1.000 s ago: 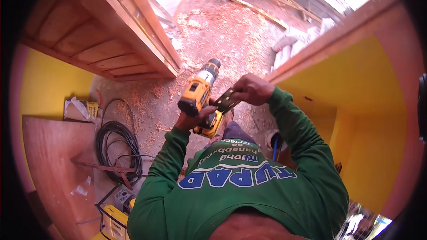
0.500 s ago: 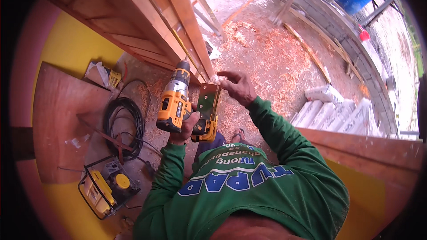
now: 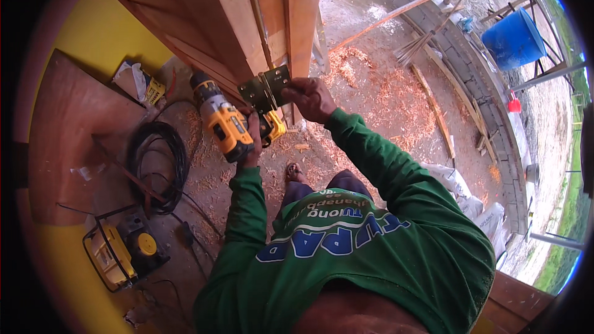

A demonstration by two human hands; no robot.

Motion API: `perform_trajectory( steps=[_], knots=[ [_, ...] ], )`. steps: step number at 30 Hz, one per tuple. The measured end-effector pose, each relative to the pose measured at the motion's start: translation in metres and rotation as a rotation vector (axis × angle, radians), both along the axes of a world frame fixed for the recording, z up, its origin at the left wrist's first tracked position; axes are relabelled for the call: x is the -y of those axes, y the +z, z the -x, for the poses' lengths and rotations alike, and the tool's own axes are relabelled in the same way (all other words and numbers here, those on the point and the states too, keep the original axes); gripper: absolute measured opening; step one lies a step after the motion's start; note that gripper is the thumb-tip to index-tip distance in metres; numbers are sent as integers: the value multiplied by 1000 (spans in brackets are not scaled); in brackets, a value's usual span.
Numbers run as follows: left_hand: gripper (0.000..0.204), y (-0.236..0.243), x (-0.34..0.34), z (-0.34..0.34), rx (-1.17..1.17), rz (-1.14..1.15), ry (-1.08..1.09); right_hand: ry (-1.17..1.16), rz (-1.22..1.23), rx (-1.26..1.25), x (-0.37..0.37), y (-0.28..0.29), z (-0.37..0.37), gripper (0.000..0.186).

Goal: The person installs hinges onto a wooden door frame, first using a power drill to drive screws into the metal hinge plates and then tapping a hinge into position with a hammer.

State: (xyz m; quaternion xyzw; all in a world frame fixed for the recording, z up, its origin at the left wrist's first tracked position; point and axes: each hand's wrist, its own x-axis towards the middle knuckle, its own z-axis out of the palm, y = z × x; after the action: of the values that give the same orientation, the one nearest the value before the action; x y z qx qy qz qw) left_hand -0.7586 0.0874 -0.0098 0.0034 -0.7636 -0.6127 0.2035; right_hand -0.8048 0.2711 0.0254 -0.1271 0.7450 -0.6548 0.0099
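My left hand [image 3: 252, 139] is closed round the handle of a yellow and black cordless drill [image 3: 228, 125]. The drill's chuck points up and left, with its yellow battery showing beyond my fingers. A brass-coloured butt hinge [image 3: 266, 90] is pinched by its right leaf in my right hand [image 3: 313, 99]. Both leaves are spread, and screw holes show in them. The hinge is in front of the edge of an upright brown wooden door [image 3: 226, 18]; whether it touches the wood I cannot tell. Beside the door edge stands a wooden post [image 3: 303, 12].
On the left lie a coil of black cable [image 3: 158, 167], a yellow and black machine [image 3: 127, 250] and a plywood sheet [image 3: 80, 124]. Wood shavings [image 3: 396, 105] cover the floor. Planks [image 3: 436, 111], white sacks [image 3: 455, 185] and a blue bucket [image 3: 515, 38] are at the right.
The hinge, folded beside the drill before, has been spread and raised to the door edge by my right hand. The drill has swung left. My view has turned a little.
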Motion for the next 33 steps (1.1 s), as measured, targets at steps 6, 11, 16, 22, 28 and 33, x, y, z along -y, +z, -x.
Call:
perform_trajectory(
  steps=[6,11,16,22,28,33],
  knots=[
    [39,-27,-6,64,-199,437,256,-91,-212,-72,5,-8,68,23],
    [40,-49,-37,72,-234,658,474,-119,-170,-189,-12,-38,84,19],
    [52,-46,-89,88,-289,-553,261,-121,-25,-261,-42,-46,90,14],
    [41,-33,-144,90,-481,-287,598,-200,-176,-468,-79,-36,84,15],
    [65,-23,-173,78,-464,-147,732,-240,-142,-757,-125,-36,99,26],
    [71,-24,-177,80,-357,228,939,-258,-201,-887,-128,-39,104,31]
  ],
)
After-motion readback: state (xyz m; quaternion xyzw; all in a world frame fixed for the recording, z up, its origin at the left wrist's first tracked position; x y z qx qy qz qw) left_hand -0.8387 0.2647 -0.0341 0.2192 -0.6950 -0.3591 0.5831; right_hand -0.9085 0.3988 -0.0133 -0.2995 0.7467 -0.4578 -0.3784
